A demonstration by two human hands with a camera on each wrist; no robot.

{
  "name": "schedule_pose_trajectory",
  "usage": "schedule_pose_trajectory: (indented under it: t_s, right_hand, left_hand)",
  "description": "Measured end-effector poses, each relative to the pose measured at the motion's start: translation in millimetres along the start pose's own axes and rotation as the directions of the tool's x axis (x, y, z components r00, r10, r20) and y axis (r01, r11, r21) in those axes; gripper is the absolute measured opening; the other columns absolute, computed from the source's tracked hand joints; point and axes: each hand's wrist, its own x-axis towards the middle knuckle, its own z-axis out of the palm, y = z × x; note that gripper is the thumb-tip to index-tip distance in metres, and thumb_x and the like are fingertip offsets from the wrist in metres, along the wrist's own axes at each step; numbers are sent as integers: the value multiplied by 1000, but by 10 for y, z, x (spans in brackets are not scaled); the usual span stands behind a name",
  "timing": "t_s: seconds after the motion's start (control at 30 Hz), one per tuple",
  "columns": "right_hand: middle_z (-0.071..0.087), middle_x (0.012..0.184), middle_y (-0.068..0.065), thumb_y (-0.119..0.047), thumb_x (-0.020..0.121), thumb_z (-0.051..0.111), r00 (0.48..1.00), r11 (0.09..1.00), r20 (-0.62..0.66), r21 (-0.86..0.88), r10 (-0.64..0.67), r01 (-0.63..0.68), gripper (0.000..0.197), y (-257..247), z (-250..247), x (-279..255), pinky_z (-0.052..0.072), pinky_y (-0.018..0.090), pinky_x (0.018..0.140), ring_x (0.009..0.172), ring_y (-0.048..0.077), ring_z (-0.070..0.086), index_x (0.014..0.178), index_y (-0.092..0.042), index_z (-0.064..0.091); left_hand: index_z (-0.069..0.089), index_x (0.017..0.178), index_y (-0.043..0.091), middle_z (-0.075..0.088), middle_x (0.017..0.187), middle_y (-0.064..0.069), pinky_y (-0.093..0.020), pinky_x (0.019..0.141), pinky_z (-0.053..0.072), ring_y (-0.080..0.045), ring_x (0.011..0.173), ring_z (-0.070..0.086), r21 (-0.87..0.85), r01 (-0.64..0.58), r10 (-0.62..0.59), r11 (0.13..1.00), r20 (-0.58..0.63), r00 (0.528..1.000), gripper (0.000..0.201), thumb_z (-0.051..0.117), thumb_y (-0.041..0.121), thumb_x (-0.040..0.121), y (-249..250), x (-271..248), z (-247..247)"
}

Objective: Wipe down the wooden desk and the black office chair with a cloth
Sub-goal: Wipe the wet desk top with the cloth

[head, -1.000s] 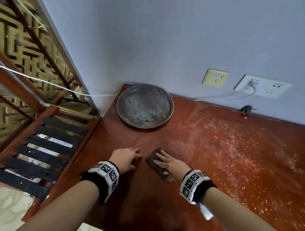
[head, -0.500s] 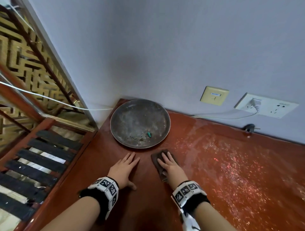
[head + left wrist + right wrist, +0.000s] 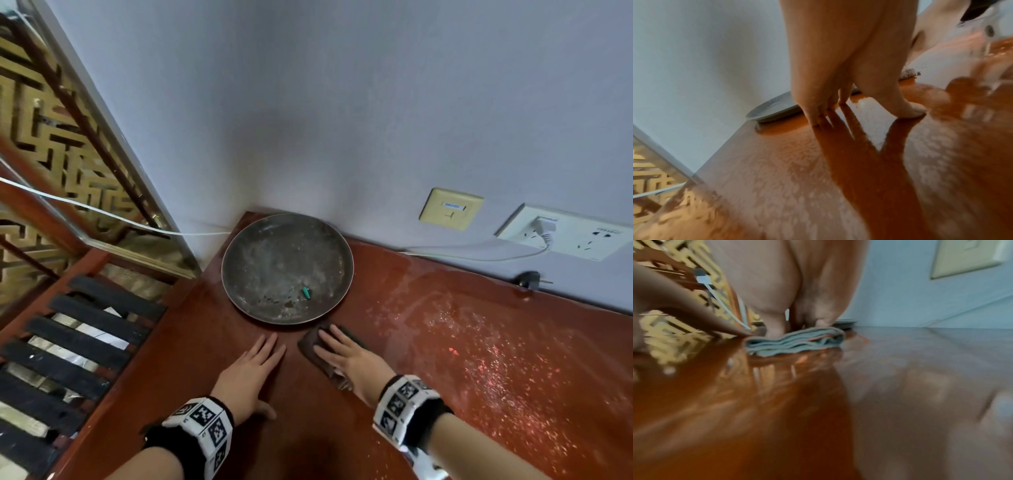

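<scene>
The reddish wooden desk (image 3: 462, 359) fills the lower half of the head view, dusty and speckled on its right part. A folded dark cloth (image 3: 310, 346) lies flat on it just below the round tray. My right hand (image 3: 342, 353) presses on the cloth with straight fingers; in the right wrist view the folded cloth (image 3: 795, 342) shows under the palm. My left hand (image 3: 253, 366) rests flat on the bare desk (image 3: 777, 170) beside it, fingers (image 3: 813, 113) straight. No office chair is in view.
A round dusty metal tray (image 3: 287, 267) with a small green item (image 3: 306, 293) sits in the desk's back left corner by the wall. Wall sockets (image 3: 565, 233) with a white cable and a black plug (image 3: 529, 278) line the back edge. A slatted wooden frame (image 3: 85, 325) lies left.
Both hands have slid forward towards the tray; the right hand pushed the cloth up to just below the tray's rim. The left hand's fingers have straightened flat on the desk.
</scene>
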Motion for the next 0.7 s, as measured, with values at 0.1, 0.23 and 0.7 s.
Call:
schedule_pose_trajectory:
  t_s: [0.1,0.23,0.7]
  right_hand:
    - [13,156,13,-13,93,52,988,988,-26,-26,150,-150,58,383,-93,88,15,28,116,145,28,9,146,-14,28]
    - [-6,158,3,-7,97,40,913,913,-78,116,401,-392,62,393,-26,157,16,31,117,145,23,-10,150,-21,12]
    - [-10,157,3,-12,99,38,978,985,117,-51,171,-166,61,469,-131,-106,-3,27,116,144,21,-14,150,-18,4]
  left_hand:
    - [-8,150,26,-25,150,8,-26,116,4,-8,137,-23,-27,-47,47,999,-21,999,116,74,48,71,-21,-10,-27]
    - [-4,149,31,-22,148,15,-15,106,-4,-4,139,-19,-59,-114,109,992,-75,991,103,68,47,78,-2,44,-83]
    - [9,150,29,-9,153,15,-15,107,-6,-5,143,-6,-191,-80,49,978,-157,986,86,61,47,84,179,295,-58]
